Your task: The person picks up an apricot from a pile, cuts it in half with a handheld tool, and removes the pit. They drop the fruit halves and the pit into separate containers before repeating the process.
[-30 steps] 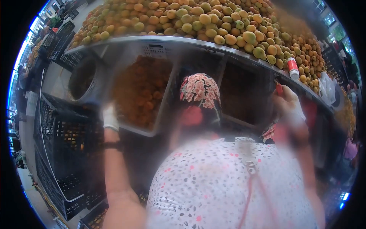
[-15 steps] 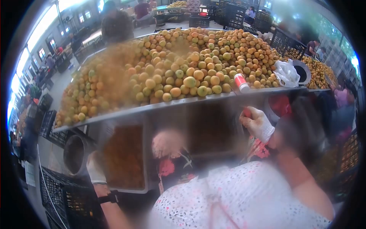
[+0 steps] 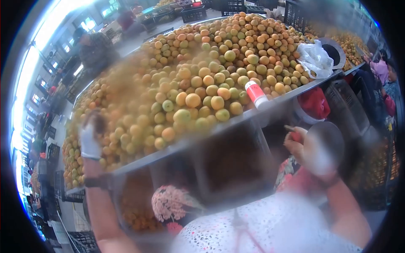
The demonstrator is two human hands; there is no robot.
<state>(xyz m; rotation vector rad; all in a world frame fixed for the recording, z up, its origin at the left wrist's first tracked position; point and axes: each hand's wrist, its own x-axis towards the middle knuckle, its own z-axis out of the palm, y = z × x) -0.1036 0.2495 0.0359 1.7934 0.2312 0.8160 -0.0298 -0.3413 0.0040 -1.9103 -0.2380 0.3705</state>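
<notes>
A big heap of yellow-orange and greenish apricots [image 3: 192,100] fills a metal-edged table. My left hand [image 3: 90,137], in a white glove with bare-looking dark fingertips, reaches onto the heap's left side; its fingers are smeared by motion and haze. My right hand [image 3: 300,145], gloved too, is closed in front of the table edge around a small red-handled tool [image 3: 296,137], whose short brownish tip sticks out past the fingers. Most of that tool is hidden in the fist. A white and red bottle [image 3: 256,94] lies on the table's near edge, above the right hand.
Below the table edge stand a bin of fruit [image 3: 141,217] and a dark bin [image 3: 232,158]. A red bag [image 3: 314,104] sits in a pail at right. A white plastic bag [image 3: 315,60] lies on the table's right end. Black crates [image 3: 194,14] and other people [image 3: 95,50] are farther back.
My left hand has risen from beside the fruit bin, over the table edge, onto the heap. My right hand stays closed on the tool, in front of the table. The view has tilted.
</notes>
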